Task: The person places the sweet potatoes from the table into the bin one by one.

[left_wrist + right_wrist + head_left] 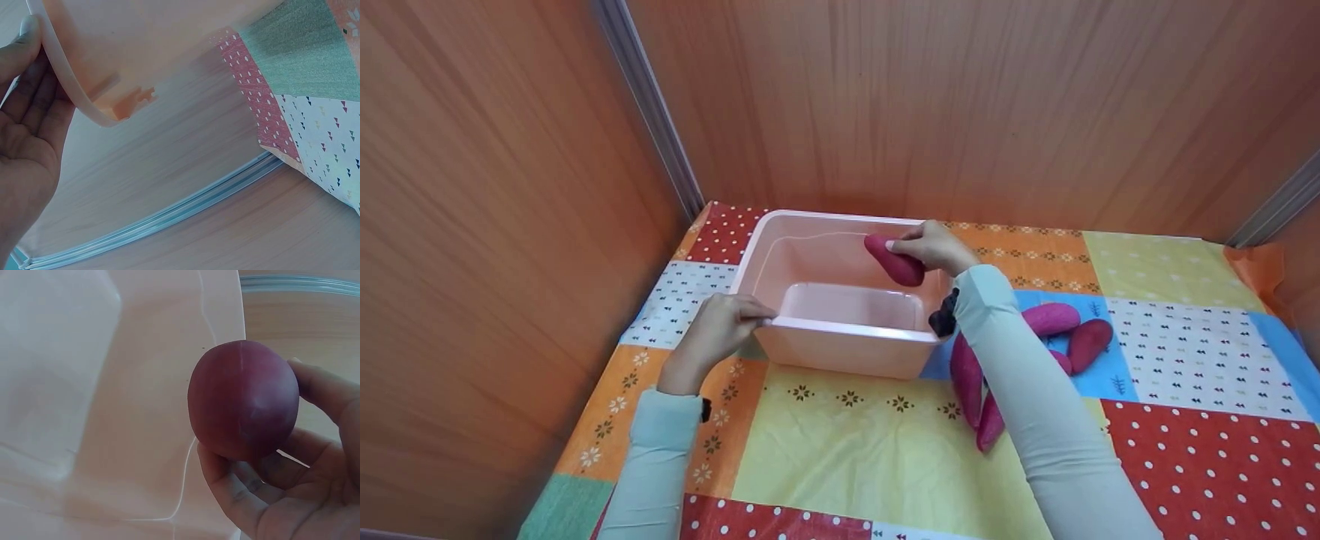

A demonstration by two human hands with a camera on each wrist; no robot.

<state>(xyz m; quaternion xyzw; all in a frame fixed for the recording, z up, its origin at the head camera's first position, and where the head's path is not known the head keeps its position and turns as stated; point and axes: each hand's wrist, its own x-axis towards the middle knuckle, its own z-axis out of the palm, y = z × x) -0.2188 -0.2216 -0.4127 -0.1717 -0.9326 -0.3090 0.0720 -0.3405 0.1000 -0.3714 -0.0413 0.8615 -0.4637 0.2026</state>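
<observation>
A dark red sweet potato (896, 262) is in my right hand (937, 246), held over the right side of a pale pink plastic bin (847, 352). The right wrist view shows its rounded end (243, 402), with thumb and fingers (236, 495) around it. My left hand (714, 334) pinches the bin's rim at the near left corner. In the left wrist view the thumb (25, 48) lies at the rim (62, 76), the other fingers below it. Nothing lies on the bin's visible floor.
To the right of the bin, partly behind my right forearm, lie several more sweet potatoes (1051, 319), pink and dark red. A patchwork cloth (840, 450) covers the table. Wood-grain panels (960, 105) stand at the back and left.
</observation>
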